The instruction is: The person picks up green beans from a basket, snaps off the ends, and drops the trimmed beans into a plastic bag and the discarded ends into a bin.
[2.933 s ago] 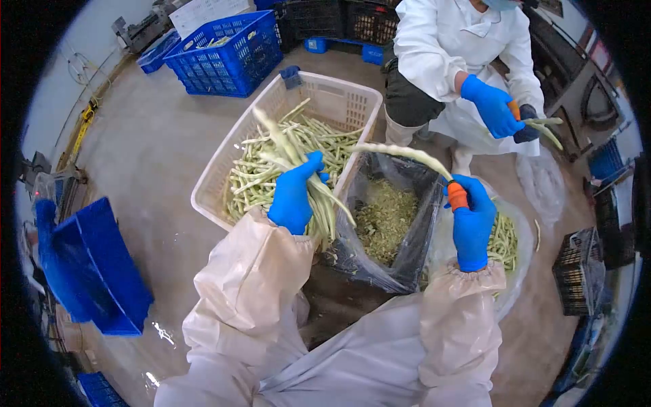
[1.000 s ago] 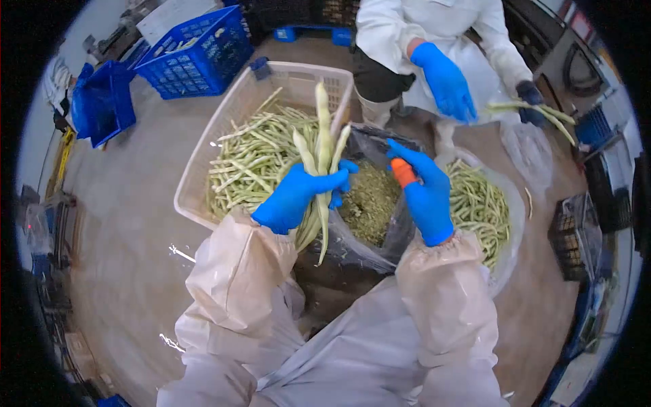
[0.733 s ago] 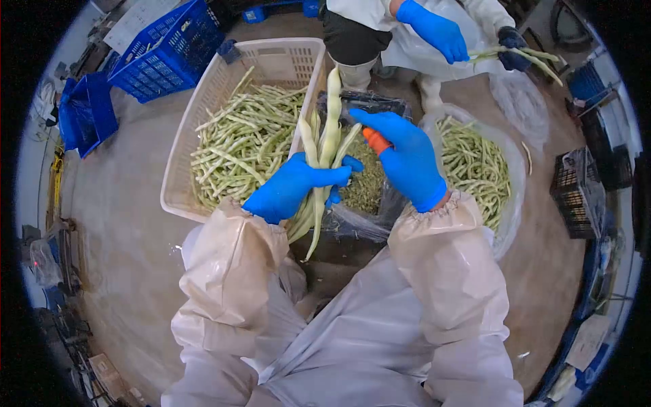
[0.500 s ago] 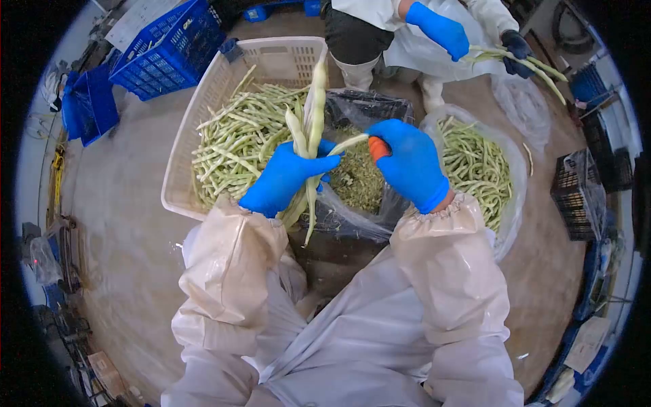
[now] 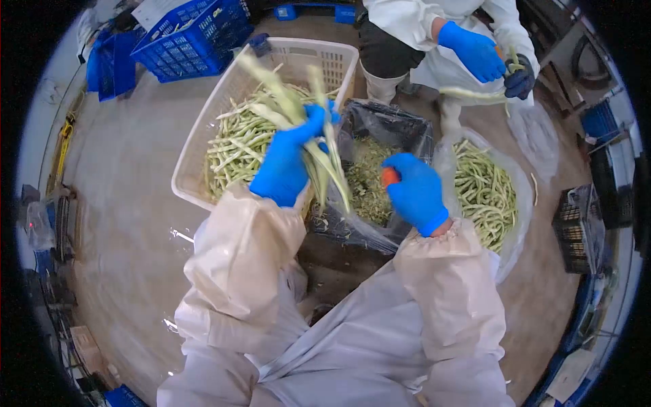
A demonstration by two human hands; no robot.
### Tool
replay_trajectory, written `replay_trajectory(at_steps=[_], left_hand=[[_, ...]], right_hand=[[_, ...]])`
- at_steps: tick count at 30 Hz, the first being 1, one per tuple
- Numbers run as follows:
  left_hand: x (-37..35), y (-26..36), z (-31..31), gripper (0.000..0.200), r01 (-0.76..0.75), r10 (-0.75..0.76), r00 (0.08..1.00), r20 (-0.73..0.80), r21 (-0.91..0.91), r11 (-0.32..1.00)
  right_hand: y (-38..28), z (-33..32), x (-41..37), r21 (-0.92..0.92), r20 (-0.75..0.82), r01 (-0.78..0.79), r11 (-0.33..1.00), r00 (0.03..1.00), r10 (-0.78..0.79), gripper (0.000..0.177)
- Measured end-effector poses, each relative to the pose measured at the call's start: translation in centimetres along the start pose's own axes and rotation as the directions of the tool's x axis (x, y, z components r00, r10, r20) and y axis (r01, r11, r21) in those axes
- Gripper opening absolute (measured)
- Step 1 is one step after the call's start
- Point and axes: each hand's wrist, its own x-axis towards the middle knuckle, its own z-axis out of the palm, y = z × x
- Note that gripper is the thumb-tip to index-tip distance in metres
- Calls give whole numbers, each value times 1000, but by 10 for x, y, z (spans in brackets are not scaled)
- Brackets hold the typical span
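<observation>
While the left hand is gripping several long green beans beside the pale crate, the right hand is closing its fingers around an orange-handled tool.

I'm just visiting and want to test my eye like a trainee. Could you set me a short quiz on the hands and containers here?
1. What does the blue-gloved left hand hold?
A) a yellow hose
B) a bunch of long pale-green beans
C) a metal tray

2. True or false: the pale rectangular plastic crate is left of the black plastic-lined bin.

3. Fill in: the blue-gloved right hand grips a small ____ object.

Key: 1 B; 2 true; 3 orange
</observation>
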Motion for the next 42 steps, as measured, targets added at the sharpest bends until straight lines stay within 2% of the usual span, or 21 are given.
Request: replay_trajectory(at_steps=[1, 2, 4, 5, 7, 10, 13, 17, 20, 23, 26, 28, 30, 31, 32, 33, 36, 37, 40, 41, 42], left_hand=[[5, 10, -9, 37, -28, 28, 1000, -15, -47, 998], [9, 18, -16, 30, -69, 63, 996, -64, -96, 993], [8, 26, -29, 36, -141, 140, 990, -13, -138, 980], [10, 25, -32, 36, -145, 145, 989, -14, -126, 981], [9, 24, -33, 37, -152, 152, 988, -12, -100, 983], [8, 20, -25, 37, -119, 115, 992, -50, -81, 990], [7, 16, -27, 37, -84, 79, 996, -47, -112, 990], [3, 14, -17, 27, -54, 34, 990, -136, -148, 988], [5, 9, -19, 26, -35, 15, 985, -172, -117, 992], [4, 5, -21, 22, 21, 11, 970, -245, 131, 991], [1, -9, -20, 24, -23, 141, 964, -226, 457, 889], [-9, -15, -4, 25, -189, 259, 965, -36, 588, 786], [-13, -28, 10, 25, -399, 383, 905, 187, 684, 610], [-15, -34, 15, 24, -446, 392, 886, 249, 691, 568], [-18, -38, 15, 23, -481, 391, 868, 305, 707, 519], [-19, -40, 14, 22, -513, 386, 851, 356, 725, 461], [-25, -40, 12, 22, -333, 218, 939, 266, 860, 386], [-26, -37, 14, 22, -379, 243, 920, 308, 858, 347], [-33, -31, 21, 20, -440, 322, 885, 337, 834, 334], [-33, -28, 20, 22, -477, 319, 864, 389, 835, 274], [-34, -25, 22, 21, -483, 337, 866, 370, 794, 369]], right_hand=[[10, -1, 2, -3, -43, -61, 998, 997, 61, 31], [18, -3, 5, -28, -112, 6, 1000, 994, -9, 32], [20, -8, 10, -88, -256, 134, 987, 955, -152, 34], [20, -10, 11, 114, -217, 94, 989, 974, -67, 34], [1, -19, 12, 491, -94, -23, 871, 992, 79, 34], [-3, -16, 14, 627, -129, 30, 778, 990, 65, 31], [-14, -13, 11, 639, -89, 40, 769, 996, 22, 31], [-11, 1, 6, 530, -98, 54, 846, 995, -1, 24], [-11, -7, 8, 404, -168, 102, 909, 985, -36, 20], [-9, -17, 9, 323, -221, 135, 937, 973, -64, 20], [-2, -21, 12, 136, -287, 207, 969, 944, -161, 18], [-1, -16, 8, 117, -215, 231, 966, 955, -202, 17], [0, -10, 5, 41, -170, 283, 958, 947, -273, 18], [-3, -4, 3, -4, -156, 314, 950, 938, -310, 19], [-24, -11, 4, 158, -275, 328, 931, 920, -278, 16], [-26, -13, 4, 86, -225, 325, 942, 927, -300, 13], [-28, -12, 2, 4, -114, 289, 957, 951, -286, 11], [-27, -11, 0, 0, -86, 263, 965, 961, -262, 10], [-25, -2, -2, 178, -240, 297, 938, 938, -251, 10], [-16, 20, -5, 603, -277, 223, 766, 959, -61, 11], [-18, 16, -4, 723, -159, 95, 684, 987, 31, 12]])
